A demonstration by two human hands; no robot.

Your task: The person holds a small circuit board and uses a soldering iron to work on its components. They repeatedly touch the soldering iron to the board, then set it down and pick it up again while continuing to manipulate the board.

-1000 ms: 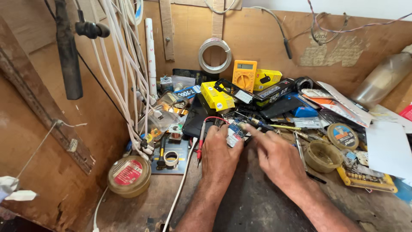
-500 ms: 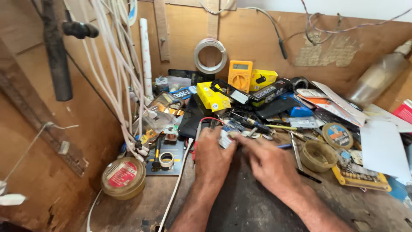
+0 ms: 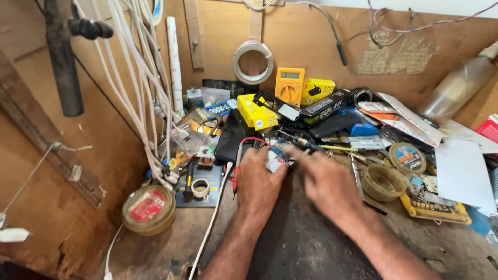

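On the cluttered bench | we are pinching a small blue-white circuit board [image 3: 276,155] | left hand [image 3: 258,181] grasping it | right hand [image 3: 324,181] fingertips gripping its edge

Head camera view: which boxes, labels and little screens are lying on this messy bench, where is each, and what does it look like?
Yellow multimeter: leans on the back wall, grey screen on top.
Yellow box: left of the meter, rectangular, tilted.
Round tin: front left, gold with a red and white label.
Round roll: right side, blue and orange label.
Small board: between the left hand and right hand, blue and white.
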